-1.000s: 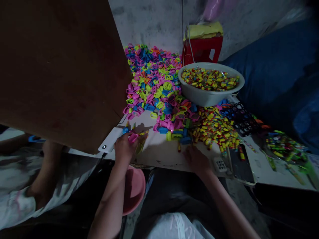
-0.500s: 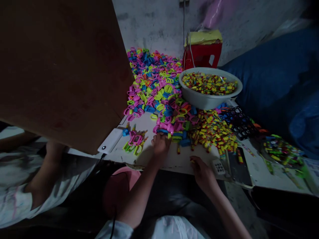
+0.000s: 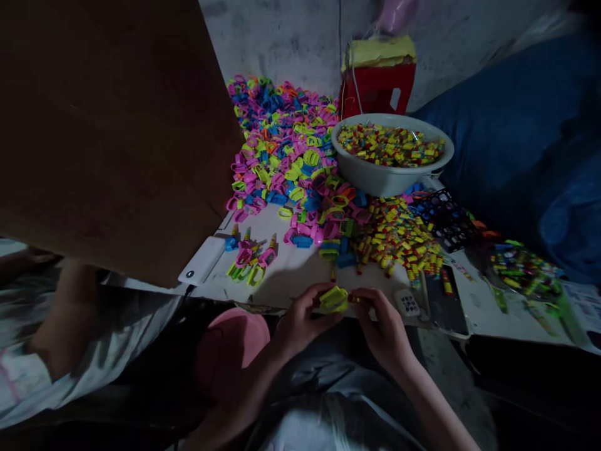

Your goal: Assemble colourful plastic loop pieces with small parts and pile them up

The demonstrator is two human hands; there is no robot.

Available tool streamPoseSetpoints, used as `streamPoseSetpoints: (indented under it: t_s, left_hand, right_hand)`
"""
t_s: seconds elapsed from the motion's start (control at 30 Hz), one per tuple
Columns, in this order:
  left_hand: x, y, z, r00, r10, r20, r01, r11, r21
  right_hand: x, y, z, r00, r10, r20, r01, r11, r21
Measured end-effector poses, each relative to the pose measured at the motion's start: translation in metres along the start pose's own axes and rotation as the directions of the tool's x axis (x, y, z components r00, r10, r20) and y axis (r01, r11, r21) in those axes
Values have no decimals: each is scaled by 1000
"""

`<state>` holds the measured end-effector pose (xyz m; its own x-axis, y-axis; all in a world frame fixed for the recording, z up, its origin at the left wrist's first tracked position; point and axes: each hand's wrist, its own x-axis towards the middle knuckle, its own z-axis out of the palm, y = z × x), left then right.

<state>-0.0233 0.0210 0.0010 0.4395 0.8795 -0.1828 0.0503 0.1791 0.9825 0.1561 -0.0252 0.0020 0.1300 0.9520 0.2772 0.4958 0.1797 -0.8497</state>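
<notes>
Yellow-green clip (image 3: 333, 298) sits at the near edge of the surface (image 3: 300, 275), pinched between both hands just above the lap.

Left hand (image 3: 300, 322): fingers curled narrow around the clip's left end, thumb on top. Right hand (image 3: 382, 319): fingers closed narrow, tips meeting the clip's right end; a small dark-and-yellow piece (image 3: 355, 299) shows at the fingertips, too small to identify.

Edges and room: a bare white strip of surface runs between the hands and the clutter beyond. Left side closed off by a large brown board (image 3: 107, 125) overhanging the corner; a white block (image 3: 200, 268) lies beside its lower edge. A small group of finished clips (image 3: 251, 260) lies left of centre. Behind them, a heap of pink, blue and green clips (image 3: 286, 150) reaches the wall. A pile of small yellow-red pieces (image 3: 399, 241) lies right of centre, with a grey basin (image 3: 392, 178) of the same behind it. Right edge: dark tray (image 3: 444, 300), black grid (image 3: 446, 216).

Another person's arm (image 3: 61, 313) at far left, below the board.
</notes>
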Motion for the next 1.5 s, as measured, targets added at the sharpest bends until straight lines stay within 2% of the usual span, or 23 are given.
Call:
streamPoseSetpoints:
  t_s: [0.1,0.2,0.33,0.5,0.7,0.87,1.0,1.1,1.17,1.23,1.37,1.43,1.5]
  left_hand:
    - [-5,11,2,999,-17,-36,19,998,58]
    - [-6,18,3,1000,23,-18,-20,990,136]
    - [-8,20,4,998,56,-3,-54,980,190]
    - [-9,16,5,999,36,2,-36,986,160]
    - [-9,15,6,1000,15,20,-18,988,151]
    - [-9,19,8,1000,6,-12,-4,991,133]
    - [-9,24,9,995,-93,27,92,996,13]
    - [-8,23,6,982,-173,76,172,985,24]
    - [-7,18,3,963,-241,119,241,970,9]
    - [-6,13,-2,944,-278,178,290,956,-41]
    - [-8,8,-12,936,-269,228,296,951,-89]
    - [-9,9,-19,936,-281,213,295,955,-38]
    - [-8,11,-31,955,-268,128,259,962,82]
  right_hand:
    - [-1,2,-2,999,-1,-52,1,1000,9]
    - [-2,4,-3,996,9,-85,-7,1000,26]
    - [-2,1,-7,999,-18,-49,17,1000,-20]
    - [-3,-2,-13,996,-89,22,91,993,-74]
    - [-6,1,-18,997,-70,30,72,996,-54]
    - [-3,-6,-22,983,-147,111,166,968,-188]
    - [-1,-11,-27,940,-232,249,310,886,-345]
    - [-3,-9,-29,901,-224,372,389,798,-460]
    - [-6,-7,-28,870,-227,438,438,764,-474]
    - [-10,-5,-25,851,-244,465,466,760,-453]
    - [-17,-7,-13,860,-264,437,459,775,-435]
    - [-15,-5,-5,864,-236,446,430,807,-406]
    - [-5,3,5,864,-187,468,390,836,-386]
